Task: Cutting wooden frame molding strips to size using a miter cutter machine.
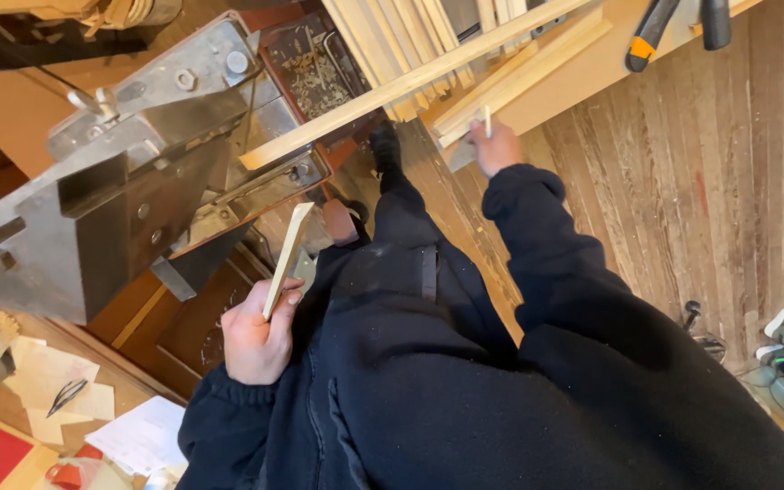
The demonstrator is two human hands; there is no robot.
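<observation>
Pale wood is in both hands: the left hand (256,340) is curled around the lower end of a short flat wooden strip (288,259), which points up toward the grey metal machine (129,172). Out ahead, the right hand (495,145) pinches a thin wooden stick (488,121) upright, just beside the long wooden slats (428,73) lying across the workbench (592,63). Dark sleeves cover both arms above the plank floor (728,181). Papers (56,381) lie at lower left.

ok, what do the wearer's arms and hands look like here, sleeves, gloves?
Both arms are in long black sleeves of a soft, fleece-like top, with ribbed cuffs at the wrists. The left hand and right hand are bare: no gloves, and no rings or watch that can be seen. No markings show on the sleeves.
</observation>
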